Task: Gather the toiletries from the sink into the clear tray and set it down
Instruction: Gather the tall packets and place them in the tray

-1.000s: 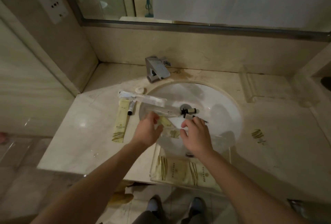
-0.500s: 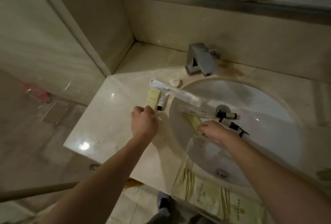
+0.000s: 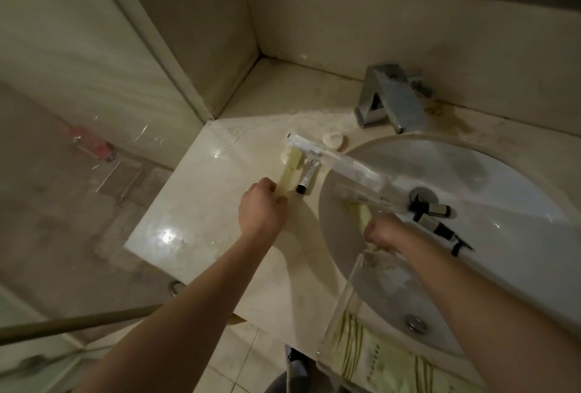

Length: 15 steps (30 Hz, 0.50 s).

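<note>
The clear tray (image 3: 352, 307) sits at lower centre, overhanging the sink (image 3: 503, 179), within reach for loading. The left hand (image 3: 262, 210) pinches a yellow sachet (image 3: 290, 169) on the counter (image 3: 201, 204); the right hand (image 3: 382, 230) closes on another sachet above the tray.

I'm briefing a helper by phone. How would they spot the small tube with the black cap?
Start at the metal faucet, then look down-left to the counter beside the basin's left rim. The small tube lies there between a pale yellow packet and the basin, the only silvery item with a black cap.
</note>
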Each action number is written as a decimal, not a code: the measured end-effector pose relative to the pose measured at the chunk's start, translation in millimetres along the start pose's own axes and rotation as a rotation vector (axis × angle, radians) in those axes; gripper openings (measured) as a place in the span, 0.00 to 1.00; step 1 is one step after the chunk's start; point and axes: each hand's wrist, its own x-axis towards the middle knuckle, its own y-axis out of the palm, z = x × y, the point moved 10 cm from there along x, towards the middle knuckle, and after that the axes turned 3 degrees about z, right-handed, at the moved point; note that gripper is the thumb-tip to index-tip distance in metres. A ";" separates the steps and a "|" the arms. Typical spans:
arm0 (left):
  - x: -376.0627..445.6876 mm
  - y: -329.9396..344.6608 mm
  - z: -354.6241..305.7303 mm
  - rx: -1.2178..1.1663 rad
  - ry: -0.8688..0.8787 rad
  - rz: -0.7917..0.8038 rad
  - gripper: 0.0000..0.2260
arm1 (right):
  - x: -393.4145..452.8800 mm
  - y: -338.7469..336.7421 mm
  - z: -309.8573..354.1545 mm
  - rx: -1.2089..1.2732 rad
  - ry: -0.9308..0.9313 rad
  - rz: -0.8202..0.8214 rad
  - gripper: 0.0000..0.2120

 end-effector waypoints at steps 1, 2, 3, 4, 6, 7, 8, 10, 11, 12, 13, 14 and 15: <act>-1.0 -0.9 0.1 -0.037 -0.005 0.008 0.05 | -2.4 -2.5 0.3 0.008 -0.003 -0.021 0.04; -2.4 -1.6 -0.9 -0.066 -0.001 0.014 0.05 | -4.5 -4.3 -0.3 0.016 -0.009 -0.037 0.04; -4.4 -2.4 -2.1 -0.097 0.000 0.021 0.04 | -5.9 -5.9 -1.9 0.032 -0.014 -0.059 0.09; -6.8 -3.8 -3.4 -0.133 0.002 0.024 0.04 | -9.3 -8.2 -4.5 0.068 -0.011 -0.085 0.17; -12.3 -6.0 -6.4 -0.213 0.002 0.037 0.03 | -14.5 -13.4 -13.7 0.197 0.020 -0.144 0.32; -15.5 -6.5 -8.2 -0.256 0.001 0.049 0.03 | -18.0 -16.2 -18.2 0.250 0.034 -0.163 0.34; -18.1 -6.6 -10.1 -0.301 0.002 0.064 0.03 | -22.2 -19.8 -20.3 0.267 0.034 -0.173 0.32; -24.1 -6.1 -15.4 -0.385 0.002 0.101 0.03 | -30.2 -27.8 -22.6 0.240 -0.007 -0.191 0.18; -27.5 -5.8 -18.8 -0.433 0.001 0.123 0.04 | -34.8 -32.4 -24.9 0.237 -0.031 -0.219 0.12; -30.6 -5.3 -22.1 -0.488 -0.002 0.144 0.04 | -41.0 -37.2 -27.7 0.251 -0.051 -0.256 0.11; -33.7 -4.7 -25.9 -0.543 -0.008 0.167 0.05 | -47.4 -42.1 -30.8 0.269 -0.069 -0.295 0.12; -36.4 -4.0 -30.0 -0.595 -0.010 0.188 0.06 | -55.0 -47.8 -33.5 0.277 -0.089 -0.341 0.12; -39.1 -3.0 -34.4 -0.639 -0.012 0.211 0.06 | -62.7 -54.2 -36.0 0.284 -0.113 -0.396 0.11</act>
